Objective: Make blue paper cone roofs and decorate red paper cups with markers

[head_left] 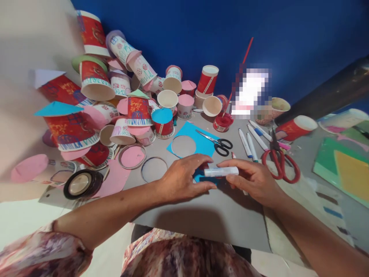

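My right hand [255,181] holds a white glue stick [221,171] lying sideways between thumb and fingers. My left hand [181,179] touches the stick's left end and pinches a small blue paper piece [203,179] against the grey table [201,215]. Just beyond my hands lies a blue paper sheet [198,143] with a round hole cut out of it. Black-handled scissors [219,144] rest on that sheet.
Many decorated red and pink paper cups [138,111] are piled at the left and back. Red scissors [278,159], several markers [250,144], a tape roll [82,184], pink paper [115,179], ring cutouts [154,169] and green and yellow sheets [343,169] lie around.
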Available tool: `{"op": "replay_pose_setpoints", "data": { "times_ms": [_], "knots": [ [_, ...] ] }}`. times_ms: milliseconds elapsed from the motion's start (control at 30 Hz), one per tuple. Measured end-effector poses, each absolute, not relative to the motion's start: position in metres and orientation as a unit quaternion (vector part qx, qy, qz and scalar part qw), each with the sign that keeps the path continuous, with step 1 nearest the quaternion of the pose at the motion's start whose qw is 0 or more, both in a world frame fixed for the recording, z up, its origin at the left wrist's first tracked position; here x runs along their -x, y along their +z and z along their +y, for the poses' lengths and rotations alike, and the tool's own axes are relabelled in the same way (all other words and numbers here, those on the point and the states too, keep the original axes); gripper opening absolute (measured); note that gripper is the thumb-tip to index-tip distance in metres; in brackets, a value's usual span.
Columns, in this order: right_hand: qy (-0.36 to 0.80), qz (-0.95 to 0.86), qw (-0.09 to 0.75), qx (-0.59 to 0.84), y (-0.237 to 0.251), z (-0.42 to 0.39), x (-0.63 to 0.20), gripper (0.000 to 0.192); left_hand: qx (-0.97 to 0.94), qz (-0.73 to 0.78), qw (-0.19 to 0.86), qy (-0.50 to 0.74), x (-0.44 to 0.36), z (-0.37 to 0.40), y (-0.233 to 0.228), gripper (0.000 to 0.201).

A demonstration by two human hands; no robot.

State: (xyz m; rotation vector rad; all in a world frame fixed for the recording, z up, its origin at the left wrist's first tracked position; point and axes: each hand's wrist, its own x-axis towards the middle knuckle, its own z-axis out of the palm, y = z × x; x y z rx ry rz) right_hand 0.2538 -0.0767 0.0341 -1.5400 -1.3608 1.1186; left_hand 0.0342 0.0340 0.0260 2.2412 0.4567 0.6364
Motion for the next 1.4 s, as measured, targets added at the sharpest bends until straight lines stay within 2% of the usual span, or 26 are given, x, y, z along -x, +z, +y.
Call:
{"op": "replay_pose_setpoints", "data": {
  "times_ms": [133, 233, 300, 400, 500, 567, 667, 700, 767, 900, 1133, 1233, 1333, 1400],
  "knots": [
    [0.379, -0.553, 0.392, 0.63, 0.034, -0.076, -0.247, 0.032, -0.855, 0.18, 0.412, 0.257, -0.036, 0.032, 0.025, 0.019],
    [0.318, -0.557, 0.381, 0.665, 0.034, -0.076, -0.248, 0.022, -0.85, 0.195, 0.419, 0.253, -0.037, 0.034, 0.026, 0.018],
    [0.29, -0.565, 0.371, 0.677, 0.033, -0.076, -0.251, 0.023, -0.845, 0.199, 0.427, 0.253, -0.037, 0.035, 0.026, 0.018],
    [0.286, -0.59, 0.35, 0.669, 0.034, -0.075, -0.254, 0.032, -0.843, 0.191, 0.43, 0.262, -0.037, 0.036, 0.025, 0.017],
    [0.322, -0.608, 0.327, 0.647, 0.034, -0.075, -0.255, 0.054, -0.846, 0.181, 0.426, 0.265, -0.037, 0.035, 0.025, 0.017],
    [0.341, -0.606, 0.332, 0.638, 0.034, -0.075, -0.255, 0.058, -0.848, 0.181, 0.421, 0.265, -0.037, 0.035, 0.025, 0.016],
    [0.346, -0.578, 0.371, 0.639, 0.034, -0.075, -0.254, 0.038, -0.849, 0.183, 0.415, 0.27, -0.037, 0.035, 0.025, 0.017],
    [0.345, -0.569, 0.377, 0.644, 0.035, -0.076, -0.253, 0.038, -0.849, 0.184, 0.415, 0.271, -0.037, 0.036, 0.025, 0.017],
    [0.337, -0.566, 0.371, 0.655, 0.035, -0.076, -0.252, 0.039, -0.848, 0.187, 0.417, 0.269, -0.037, 0.036, 0.024, 0.017],
    [0.309, -0.578, 0.358, 0.665, 0.035, -0.076, -0.252, 0.018, -0.849, 0.193, 0.417, 0.262, -0.037, 0.037, 0.024, 0.017],
    [0.346, -0.565, 0.373, 0.65, 0.033, -0.076, -0.252, 0.024, -0.847, 0.187, 0.415, 0.274, -0.037, 0.037, 0.023, 0.018],
    [0.374, -0.547, 0.396, 0.636, 0.032, -0.076, -0.249, 0.036, -0.851, 0.169, 0.412, 0.278, -0.037, 0.037, 0.022, 0.02],
    [0.377, -0.524, 0.431, 0.63, 0.032, -0.074, -0.25, 0.025, -0.867, 0.129, 0.388, 0.286, -0.037, 0.041, 0.022, 0.035],
    [0.361, -0.472, 0.485, 0.641, 0.032, -0.073, -0.254, 0.019, -0.896, 0.108, 0.325, 0.281, -0.036, 0.045, 0.022, 0.049]
  ]
}}
